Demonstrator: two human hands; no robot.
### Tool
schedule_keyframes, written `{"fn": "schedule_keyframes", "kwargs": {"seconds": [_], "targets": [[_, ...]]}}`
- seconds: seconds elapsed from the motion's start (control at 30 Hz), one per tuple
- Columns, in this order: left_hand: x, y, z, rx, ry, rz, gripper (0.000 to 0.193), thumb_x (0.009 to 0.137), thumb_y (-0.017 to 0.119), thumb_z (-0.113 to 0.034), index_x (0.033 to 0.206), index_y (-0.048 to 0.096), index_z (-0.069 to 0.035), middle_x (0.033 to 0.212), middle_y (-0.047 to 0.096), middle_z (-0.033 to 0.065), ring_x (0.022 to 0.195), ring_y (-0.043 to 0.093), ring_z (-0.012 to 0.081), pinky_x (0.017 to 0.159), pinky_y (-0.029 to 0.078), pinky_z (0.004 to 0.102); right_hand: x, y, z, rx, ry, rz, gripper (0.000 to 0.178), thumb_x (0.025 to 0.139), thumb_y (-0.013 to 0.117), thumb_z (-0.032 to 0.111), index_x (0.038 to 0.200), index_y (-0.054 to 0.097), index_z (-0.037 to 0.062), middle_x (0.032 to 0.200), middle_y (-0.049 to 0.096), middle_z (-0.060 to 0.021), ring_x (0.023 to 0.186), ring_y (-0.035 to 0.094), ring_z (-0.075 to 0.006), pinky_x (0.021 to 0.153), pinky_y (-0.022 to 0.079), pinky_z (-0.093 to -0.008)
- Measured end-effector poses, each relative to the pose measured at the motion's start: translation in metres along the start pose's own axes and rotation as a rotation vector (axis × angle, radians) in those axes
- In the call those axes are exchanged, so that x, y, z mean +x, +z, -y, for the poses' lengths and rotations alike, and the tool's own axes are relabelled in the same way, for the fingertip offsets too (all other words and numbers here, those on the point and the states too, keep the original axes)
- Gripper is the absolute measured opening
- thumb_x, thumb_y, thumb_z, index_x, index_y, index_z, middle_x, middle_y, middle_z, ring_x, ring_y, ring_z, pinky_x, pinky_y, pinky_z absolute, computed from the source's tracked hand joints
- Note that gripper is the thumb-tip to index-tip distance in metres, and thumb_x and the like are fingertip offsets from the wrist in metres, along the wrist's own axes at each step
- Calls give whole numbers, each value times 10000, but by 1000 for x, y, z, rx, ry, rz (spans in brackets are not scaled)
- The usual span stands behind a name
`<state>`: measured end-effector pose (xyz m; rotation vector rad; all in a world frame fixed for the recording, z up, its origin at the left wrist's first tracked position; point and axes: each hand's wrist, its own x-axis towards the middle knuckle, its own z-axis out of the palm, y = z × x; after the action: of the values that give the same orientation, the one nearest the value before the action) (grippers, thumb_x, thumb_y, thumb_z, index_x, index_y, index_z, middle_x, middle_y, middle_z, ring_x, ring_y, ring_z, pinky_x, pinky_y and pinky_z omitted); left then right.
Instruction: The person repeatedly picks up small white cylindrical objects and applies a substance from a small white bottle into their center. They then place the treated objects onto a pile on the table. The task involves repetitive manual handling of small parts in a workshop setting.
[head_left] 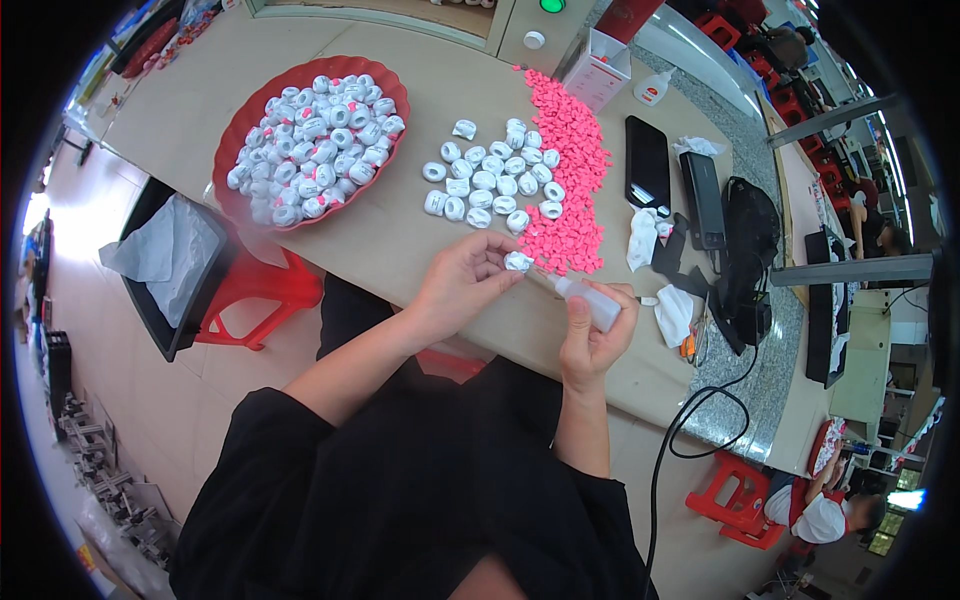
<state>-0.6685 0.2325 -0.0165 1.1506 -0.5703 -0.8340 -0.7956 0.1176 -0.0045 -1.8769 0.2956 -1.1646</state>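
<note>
A beige surface (440, 80); on it, a scalloped red bowl (228, 170) heaped with white pieces (320, 150); a pink pile (570, 150); at its near end, the right hand (597, 345), curled closed, grips a translucent bottle (594, 304); the left hand (462, 285), nearly closed, pinches a white piece (517, 262).

The premises are assessed as an assembly workshop. On a broad worktable (440, 90), small white pieces (484, 180) are laid out loose and heaped in a red scalloped bowl (275, 82), beside massed pink pieces (572, 150). A green-buttoned housing (518, 30) is noted at the far edge; at right, a red stool (740, 497) and a person (820, 521) at another bench (798, 432) are observed.
</note>
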Motion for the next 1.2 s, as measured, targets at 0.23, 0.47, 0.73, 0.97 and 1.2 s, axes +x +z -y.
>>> {"fn": "schedule_keyframes", "kwargs": {"seconds": [0.23, 0.47, 0.73, 0.97, 1.2], "targets": [[1, -1, 3, 30, 21, 10, 229, 832, 536, 63, 1050, 479, 24, 947, 544, 63, 874, 558, 82, 755, 464, 209, 0, -1, 2, 59, 58, 8, 243, 811, 613, 72, 973, 454, -14, 848, 479, -110, 725, 478, -163, 636, 406, -250], [1, 0, 2, 36, 21, 19, 230, 835, 526, 65, 1057, 475, 30, 967, 545, 75, 900, 561, 98, 787, 466, 221, -1, 1, 2, 112, 92, 16, 243, 813, 610, 69, 977, 453, -15, 853, 462, -98, 728, 472, -146, 641, 398, -238], [0, 0, 0, 8, 17, 15, 236, 833, 526, 66, 1061, 473, 30, 980, 544, 78, 914, 558, 104, 807, 466, 227, -2, -1, 3, 133, 151, -4, 237, 812, 611, 75, 968, 450, -4, 879, 463, -101, 713, 477, -138, 634, 406, -244], [2, 0, 3, -38, 37, 25, 254, 832, 547, 40, 1078, 490, 17, 980, 542, 59, 890, 556, 87, 772, 464, 212, 13, -14, 0, 826, 436, -345, 276, 801, 636, 78, 1007, 466, 7, 933, 529, -112, 715, 548, -154, 621, 450, -259], [1, 2, -4, 38, -50, 78, 268, 816, 580, 30, 1066, 483, 28, 968, 559, 72, 889, 560, 99, 792, 468, 226, 18, -36, 3, 225, 463, -98, 354, 745, 702, 66, 1041, 521, -6, 883, 574, -67, 770, 567, -120, 681, 463, -219]]}}
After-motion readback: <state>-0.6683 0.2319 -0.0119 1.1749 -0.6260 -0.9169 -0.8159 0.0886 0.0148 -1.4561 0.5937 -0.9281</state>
